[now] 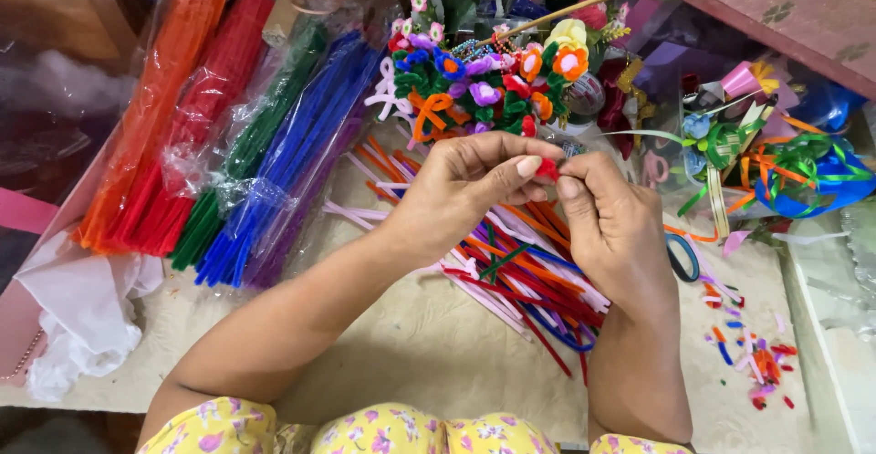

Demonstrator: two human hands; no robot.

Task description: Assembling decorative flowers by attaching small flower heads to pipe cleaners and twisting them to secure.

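While I scan from the left edge, I first meet a white bag (pixel 78 313) crumpled on the worktop (pixel 438 344), with a pink strip (pixel 23 209) above it. Next lie long clear packs of pipe cleaners, fanned side by side and slanting up to the right: an orange pack (pixel 151 107), a red pack (pixel 205 98), a green pack (pixel 251 139), a blue pack (pixel 292 157), and a purple pack (pixel 310 189) tucked against the blue. I cannot make out any labels on them.

Moving toward the middle, loose stems (pixel 520 276) in pink, red, orange and blue lie scattered on the worktop under both hands. Behind them sits a cluster of finished flowers (pixel 484 84) in many colours, with a thin stick (pixel 557 14) slanting over it.

My left hand (pixel 461 189) hovers at centre; its grip is pressed together, thumb and forefinger pinching a small red piece (pixel 547 169). My right hand (pixel 616 226) meets it just beside, fingertips closed on the same red piece, so it sits between the two hands above the loose stems.

Further right lies a blue ring (pixel 683 258), then a tangle of ribbons (pixel 794 171) in green, orange and blue. Small cut scraps (pixel 753 358) dot the worktop near the right edge. A patterned pink box (pixel 794 7) fills the top right corner.
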